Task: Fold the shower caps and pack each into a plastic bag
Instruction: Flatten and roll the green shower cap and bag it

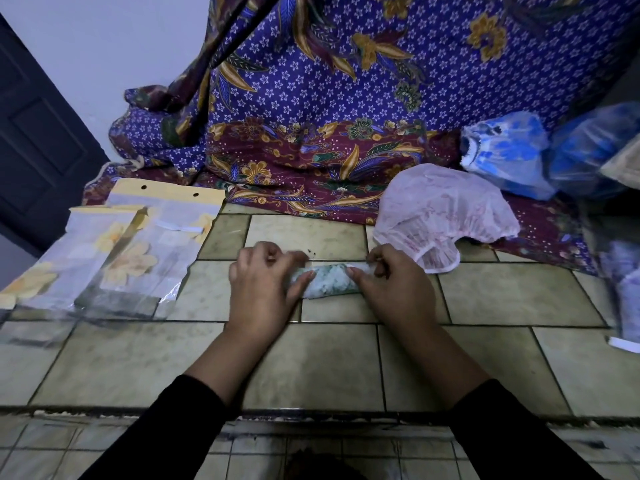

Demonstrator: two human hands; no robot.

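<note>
A green-patterned shower cap [330,281], folded into a narrow roll, lies on the tiled counter [311,362]. My left hand [263,289] pinches its left end and my right hand [394,289] pinches its right end, fingers curled over the folds. A pink shower cap [446,213] lies unfolded just behind my right hand. Blue shower caps [509,154] sit at the back right. Clear plastic bags [138,251] with yellow flower headers lie in a loose pile at the left.
A purple and maroon batik cloth [329,98] hangs behind and spreads over the back of the counter. More pale caps or bags [627,292] lie blurred at the right edge. The counter's front edge [311,412] runs below my forearms. A dark door [38,143] is at left.
</note>
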